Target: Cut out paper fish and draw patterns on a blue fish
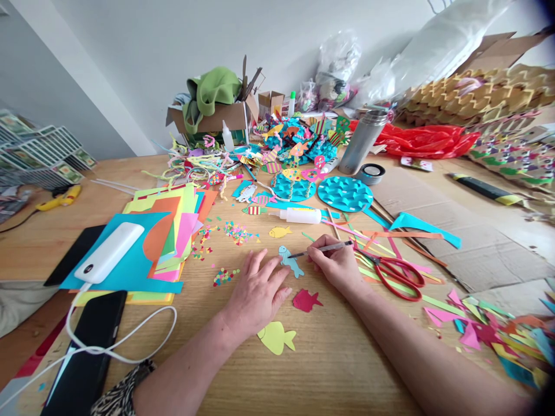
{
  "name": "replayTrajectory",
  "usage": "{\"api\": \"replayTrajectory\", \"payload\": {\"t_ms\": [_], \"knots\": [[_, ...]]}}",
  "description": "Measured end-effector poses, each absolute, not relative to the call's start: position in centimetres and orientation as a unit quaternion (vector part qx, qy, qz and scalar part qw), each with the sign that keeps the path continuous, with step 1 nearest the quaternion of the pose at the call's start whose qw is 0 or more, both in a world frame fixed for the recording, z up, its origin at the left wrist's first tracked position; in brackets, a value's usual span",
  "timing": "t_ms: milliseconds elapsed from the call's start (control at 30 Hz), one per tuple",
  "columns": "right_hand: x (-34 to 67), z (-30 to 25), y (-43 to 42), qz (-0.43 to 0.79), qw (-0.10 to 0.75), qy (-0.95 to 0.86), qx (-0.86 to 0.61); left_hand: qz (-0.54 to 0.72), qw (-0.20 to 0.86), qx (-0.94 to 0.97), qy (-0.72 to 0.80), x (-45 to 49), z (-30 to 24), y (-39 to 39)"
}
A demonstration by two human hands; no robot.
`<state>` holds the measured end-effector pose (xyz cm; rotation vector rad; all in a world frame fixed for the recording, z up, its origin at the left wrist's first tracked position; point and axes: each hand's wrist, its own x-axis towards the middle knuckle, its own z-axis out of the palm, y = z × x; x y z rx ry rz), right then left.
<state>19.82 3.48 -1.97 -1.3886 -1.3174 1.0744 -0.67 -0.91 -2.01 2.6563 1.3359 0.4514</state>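
Observation:
My right hand [336, 267] grips a pen [323, 249] whose tip rests on a small blue paper fish [289, 261] on the wooden table [329, 370]. My left hand [256, 293] lies flat with fingers spread, its fingertips holding down the edge of that fish. A red paper fish [306, 300] lies between my wrists and a yellow one [276, 337] just below my left hand. Another small yellow fish [280, 232] lies beyond the blue one.
Red scissors [401, 274] lie right of my right hand, a white glue bottle [300, 215] beyond. Stacked coloured paper [167, 240] with a white power bank [109, 251] and a black phone [84, 358] sit left. Paper scraps [498, 335] right; blue discs [344, 193], steel bottle [363, 141], boxes behind.

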Motion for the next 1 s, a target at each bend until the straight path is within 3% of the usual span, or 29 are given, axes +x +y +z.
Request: {"api": "replayTrajectory", "payload": {"t_ms": [1000], "knots": [[20.06,-2.26,3.46,0.440,0.437,-0.565,-0.544,0.141,0.057,0.887,0.436,-0.71,-2.05,-0.90]]}}
